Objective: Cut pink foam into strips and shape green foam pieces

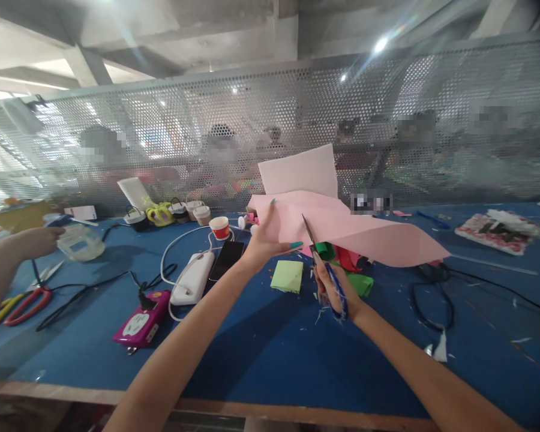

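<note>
Sheet (369, 234) is up off the table (252, 360), mid-scene, probably so the scissors (310, 233) get room around the edge. Left hand (263, 245) grasps its near left part: one finger lies on top, another digit runs along the near edge. Likely there to steady the stretch by the blades. Digits underneath are hidden.

Right hand (327, 281) is clenched on the scissors' blue handles, blades angled far and a bit left, over the sheet's near edge. Can't tell if they bite into it. Right end has no hand on it, so it droops in a curve.

Paler sheet (299, 173) stands up just behind; can't tell if it's joined. Green pad (287, 276) lies below, between the hands. Phone (227, 260) and power bank (192, 279) sit left of the left forearm, which looks handy: out of the blades' way. Far side has a cup (219, 228). At far left, a co-worker's hand (45, 241) is at a tub (81, 243); grip unclear.
</note>
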`<act>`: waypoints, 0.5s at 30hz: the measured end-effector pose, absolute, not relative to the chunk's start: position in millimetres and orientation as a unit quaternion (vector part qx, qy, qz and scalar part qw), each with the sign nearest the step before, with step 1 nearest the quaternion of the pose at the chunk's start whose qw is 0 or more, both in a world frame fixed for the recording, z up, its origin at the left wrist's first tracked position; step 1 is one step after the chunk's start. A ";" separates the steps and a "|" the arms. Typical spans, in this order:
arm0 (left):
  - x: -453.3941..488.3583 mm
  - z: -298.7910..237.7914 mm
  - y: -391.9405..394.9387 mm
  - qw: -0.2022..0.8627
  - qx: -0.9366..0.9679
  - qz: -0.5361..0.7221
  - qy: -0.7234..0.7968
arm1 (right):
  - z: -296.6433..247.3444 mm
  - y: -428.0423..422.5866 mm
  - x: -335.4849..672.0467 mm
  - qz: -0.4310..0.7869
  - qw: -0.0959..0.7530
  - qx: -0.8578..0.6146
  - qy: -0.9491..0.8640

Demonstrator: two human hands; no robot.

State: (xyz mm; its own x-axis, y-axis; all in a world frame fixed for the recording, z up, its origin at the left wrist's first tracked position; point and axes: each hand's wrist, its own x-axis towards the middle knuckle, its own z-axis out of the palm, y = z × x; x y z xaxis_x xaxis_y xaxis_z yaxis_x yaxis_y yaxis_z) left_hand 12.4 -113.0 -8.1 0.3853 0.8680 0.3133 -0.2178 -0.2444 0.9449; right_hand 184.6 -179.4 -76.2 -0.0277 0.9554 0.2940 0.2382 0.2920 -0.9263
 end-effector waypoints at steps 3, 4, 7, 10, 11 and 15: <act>12.8 -8.9 -112.1 0.544 0.620 0.497 0.271 | -73.5 -181.3 182.9 0.358 0.505 -0.481 -0.620; 13.0 -9.1 -111.9 0.540 0.620 0.500 0.270 | -72.8 -181.9 182.3 0.360 0.504 -0.483 -0.619; 12.9 -9.2 -111.9 0.536 0.625 0.502 0.263 | -71.6 -183.2 181.2 0.364 0.505 -0.488 -0.612; 12.3 -9.1 -111.4 0.536 0.631 0.497 0.259 | -71.5 -183.4 181.2 0.367 0.507 -0.492 -0.605; 12.0 -9.1 -111.1 0.536 0.633 0.496 0.258 | -71.7 -183.3 181.4 0.368 0.507 -0.491 -0.605; 11.8 -8.6 -110.6 0.541 0.631 0.493 0.256 | -74.2 -181.9 182.9 0.366 0.502 -0.493 -0.609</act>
State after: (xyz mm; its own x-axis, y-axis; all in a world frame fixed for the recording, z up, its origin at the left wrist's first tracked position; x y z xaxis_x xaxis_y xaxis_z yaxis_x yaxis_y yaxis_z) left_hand 11.8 -110.6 -8.6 0.3821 0.8568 0.3463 -0.2109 -0.2840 0.9353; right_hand 182.9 -181.9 -74.2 -0.0098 0.9680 0.2506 0.2322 0.2460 -0.9411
